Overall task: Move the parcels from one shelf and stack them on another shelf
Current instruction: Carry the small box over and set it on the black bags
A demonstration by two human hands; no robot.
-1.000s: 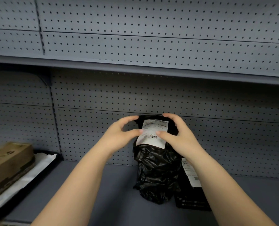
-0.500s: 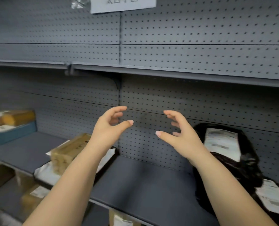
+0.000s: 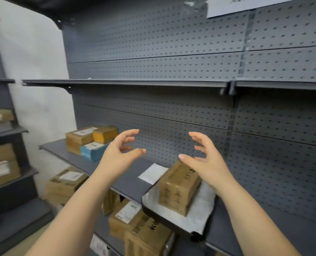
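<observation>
My left hand point(image 3: 119, 156) and my right hand point(image 3: 206, 159) hover in front of the middle shelf point(image 3: 127, 180), both empty with fingers spread and curled. Just below my right hand a brown cardboard parcel point(image 3: 178, 189) lies on a flat white and black bag point(image 3: 194, 215) at the shelf's front edge. Further left on the same shelf sit a brown box with a label point(image 3: 78, 137), a yellow box point(image 3: 105, 133) and a blue box point(image 3: 93, 152). The black bag parcels are out of view.
Several brown labelled boxes point(image 3: 131, 218) stand on the lower shelf below. Another shelving unit on the left holds boxes point(image 3: 2, 165). The upper shelf point(image 3: 127, 83) runs across above my hands. Grey pegboard point(image 3: 172, 117) backs the shelves.
My hands let go of the black bag parcel and came away empty. My view swung left, so the black bags left the frame and the cardboard boxes came into view.
</observation>
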